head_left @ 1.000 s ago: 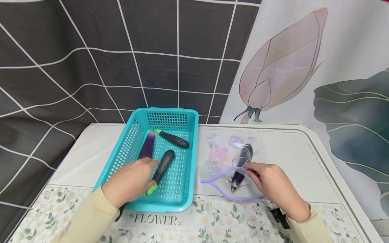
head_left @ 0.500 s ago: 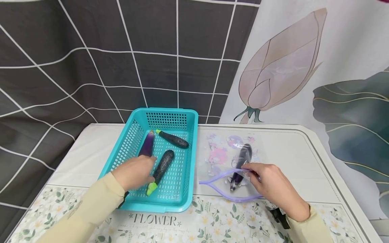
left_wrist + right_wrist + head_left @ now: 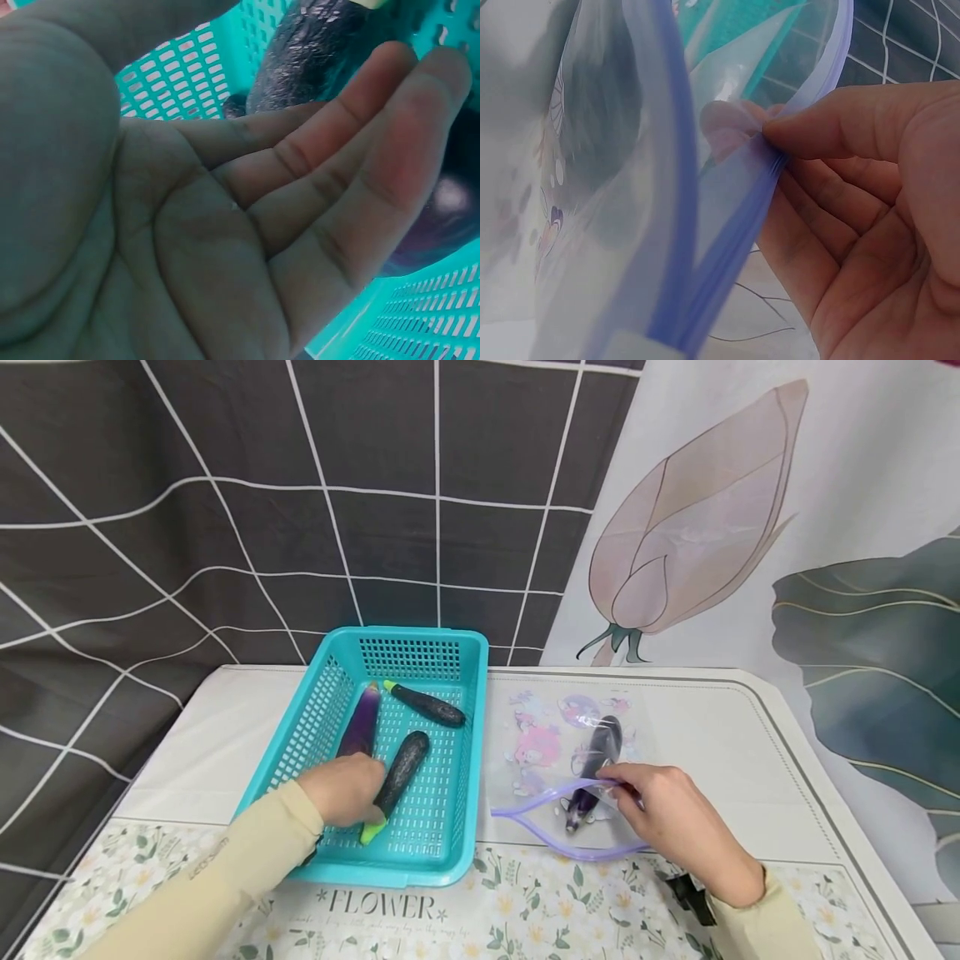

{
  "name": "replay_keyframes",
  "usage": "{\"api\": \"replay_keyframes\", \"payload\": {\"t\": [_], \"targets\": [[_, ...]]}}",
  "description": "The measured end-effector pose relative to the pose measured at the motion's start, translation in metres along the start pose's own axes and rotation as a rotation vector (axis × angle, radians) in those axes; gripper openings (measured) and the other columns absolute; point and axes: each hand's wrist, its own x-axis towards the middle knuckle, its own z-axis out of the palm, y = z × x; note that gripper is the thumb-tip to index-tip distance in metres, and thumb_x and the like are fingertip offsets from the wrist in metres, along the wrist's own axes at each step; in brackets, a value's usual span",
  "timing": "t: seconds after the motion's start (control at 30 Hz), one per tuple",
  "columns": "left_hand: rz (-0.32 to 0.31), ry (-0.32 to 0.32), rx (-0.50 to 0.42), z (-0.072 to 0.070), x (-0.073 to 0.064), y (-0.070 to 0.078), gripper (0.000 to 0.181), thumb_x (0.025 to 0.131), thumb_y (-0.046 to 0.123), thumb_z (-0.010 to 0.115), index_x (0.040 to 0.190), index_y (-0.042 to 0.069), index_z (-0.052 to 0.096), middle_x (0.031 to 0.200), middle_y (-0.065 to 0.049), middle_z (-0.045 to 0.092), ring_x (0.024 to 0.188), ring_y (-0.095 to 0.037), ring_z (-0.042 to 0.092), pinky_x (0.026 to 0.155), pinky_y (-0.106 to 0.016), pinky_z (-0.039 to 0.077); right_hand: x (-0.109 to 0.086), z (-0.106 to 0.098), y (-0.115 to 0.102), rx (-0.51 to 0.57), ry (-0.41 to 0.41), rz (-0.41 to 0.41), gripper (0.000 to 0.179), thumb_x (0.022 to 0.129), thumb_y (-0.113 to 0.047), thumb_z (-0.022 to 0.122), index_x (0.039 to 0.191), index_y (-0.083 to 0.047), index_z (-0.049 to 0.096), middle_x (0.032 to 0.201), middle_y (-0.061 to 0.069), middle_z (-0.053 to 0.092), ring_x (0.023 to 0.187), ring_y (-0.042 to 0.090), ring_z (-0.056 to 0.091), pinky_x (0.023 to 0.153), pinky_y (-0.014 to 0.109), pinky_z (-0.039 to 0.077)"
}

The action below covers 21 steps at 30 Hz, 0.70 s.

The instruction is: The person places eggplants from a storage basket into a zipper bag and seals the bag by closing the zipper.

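Observation:
In the head view my left hand (image 3: 348, 789) reaches down into a turquoise basket (image 3: 480, 760). A long purple eggplant (image 3: 362, 722) lies just beyond its fingers, and a dark zucchini (image 3: 405, 768) with a lime-green end is beside its thumb. The left wrist view has the fingers (image 3: 330, 172) fairly straight, between the zucchini (image 3: 300, 56) and the rounded eggplant (image 3: 446, 217). My right hand (image 3: 675, 810) pinches the purple-edged mouth of a clear zip bag (image 3: 536, 743), its thumb and fingertips right on the zip (image 3: 757, 180). Inside the bag lies another dark eggplant (image 3: 600, 752).
A second dark zucchini (image 3: 429, 703) lies towards the back of the basket. Basket and bag stand side by side on a white table (image 3: 720, 727) with a floral cloth (image 3: 540, 910) along its front. A dark grid-patterned curtain (image 3: 390, 535) hangs behind.
My left hand has shifted slightly within the basket and gone lower beside the purple eggplant. The right hand and the bag have stayed almost still.

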Motion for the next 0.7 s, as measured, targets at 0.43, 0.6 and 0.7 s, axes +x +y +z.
{"api": "replay_keyframes", "payload": {"t": [0.43,0.6,0.7], "targets": [[-0.024,-0.039,0.006,0.009,0.007,-0.003,0.027,0.079,0.017,0.084,0.083,-0.001,0.063,0.071,-0.009,0.058,0.064,-0.023,0.057,0.066,-0.042,0.056,0.000,0.001,0.002,-0.005,-0.013,0.003,0.022,0.085,0.005,0.071,0.101,-0.008,0.076,0.093,0.000,0.074,0.056,-0.002,0.038,0.052,0.021,0.037],[-0.040,-0.055,-0.004,0.009,0.011,-0.005,0.030,0.077,0.017,0.085,0.086,-0.002,0.064,0.072,-0.009,0.059,0.066,-0.023,0.058,0.069,-0.044,0.056,0.000,0.002,0.002,0.002,-0.016,0.004,0.022,0.086,0.006,0.070,0.101,-0.009,0.076,0.091,0.000,0.073,0.055,-0.002,0.036,0.051,0.021,0.036],[-0.042,-0.071,-0.006,0.010,0.014,-0.006,0.032,0.077,0.018,0.086,0.088,-0.003,0.064,0.072,-0.009,0.060,0.066,-0.023,0.059,0.068,-0.043,0.056,0.000,0.002,0.002,0.004,-0.014,0.000,0.021,0.086,0.005,0.069,0.100,-0.009,0.076,0.091,0.001,0.073,0.055,-0.002,0.037,0.051,0.021,0.036]]}}
